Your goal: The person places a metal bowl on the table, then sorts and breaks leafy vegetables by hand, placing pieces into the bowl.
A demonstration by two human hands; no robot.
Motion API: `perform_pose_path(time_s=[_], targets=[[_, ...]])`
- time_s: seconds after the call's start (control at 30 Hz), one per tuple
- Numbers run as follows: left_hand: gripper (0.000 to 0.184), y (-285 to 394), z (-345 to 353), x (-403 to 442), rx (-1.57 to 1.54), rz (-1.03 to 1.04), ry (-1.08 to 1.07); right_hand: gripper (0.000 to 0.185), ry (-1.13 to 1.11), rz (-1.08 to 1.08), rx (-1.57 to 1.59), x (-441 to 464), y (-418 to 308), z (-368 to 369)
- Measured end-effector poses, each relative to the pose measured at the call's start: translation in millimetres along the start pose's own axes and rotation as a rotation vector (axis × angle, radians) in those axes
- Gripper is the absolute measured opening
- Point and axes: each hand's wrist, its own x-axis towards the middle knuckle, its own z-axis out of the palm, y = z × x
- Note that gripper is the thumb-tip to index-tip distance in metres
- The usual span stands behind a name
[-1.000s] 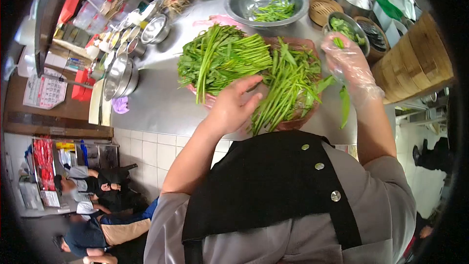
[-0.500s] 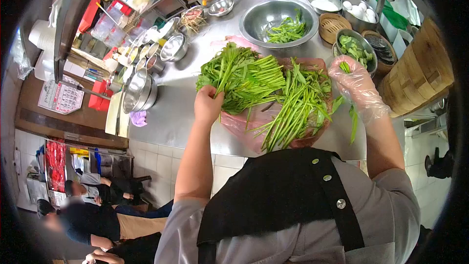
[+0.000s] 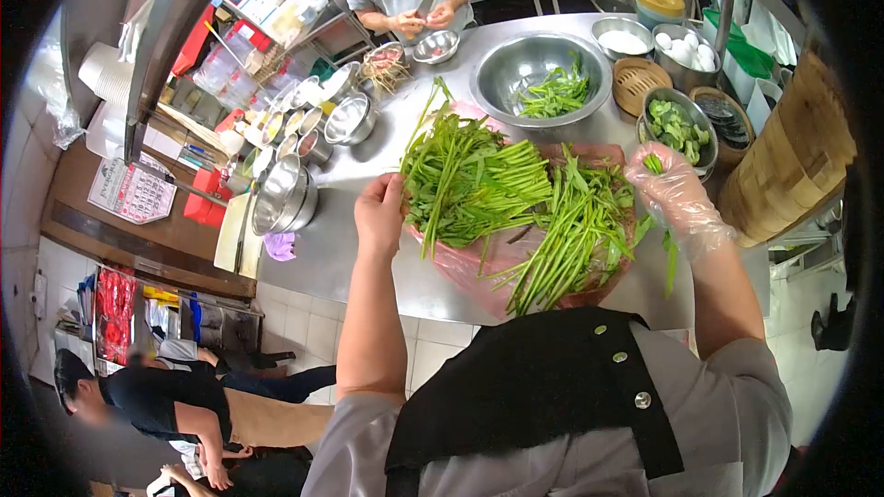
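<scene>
The leafy stalks (image 3: 479, 175) are bright green, with darker leaves among paler stems. The plastic bag (image 3: 465, 269) is translucent pink. The apron (image 3: 525, 396) is black, with 3 silvery buttons (image 3: 642, 399); the shirt (image 3: 709, 405) is grey. The eggs (image 3: 686, 51) are white, the floor tiles (image 3: 437, 331) pale with a darker grid.

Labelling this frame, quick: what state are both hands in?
Left hand: fingers curled at the leafy greens; grip unclear.
Right hand: gloved, closed around green stems.
</scene>
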Motion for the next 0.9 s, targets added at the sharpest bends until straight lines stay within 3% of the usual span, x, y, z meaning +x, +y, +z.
perform_pose_path(time_s=[0.13,0.43,0.67,0.77,0.9], targets=[[0.025,14.4,-3.0,-3.5,0.064,0.108,0.030,0.013,0.022,-0.025,0.002,1.4,2.4,-0.5],[0.023,54.4,7.0,-39.4,0.239,0.245,-0.124,0.012,-0.012,0.057,-0.022,-4.5,-5.3,-3.5],[0.022,54.4,18.4,-63.2,0.361,0.271,-0.294,0.015,0.037,-0.450,-0.400,2.0,-22.2,-3.6],[0.025,62.7,23.4,-71.6,0.449,0.197,-0.370,0.019,-0.053,-0.617,-0.331,2.6,-45.8,4.2],[0.025,64.4,27.0,-78.4,0.479,0.195,-0.433,0.019,-0.200,-0.739,-0.663,8.6,-69.5,19.0]])
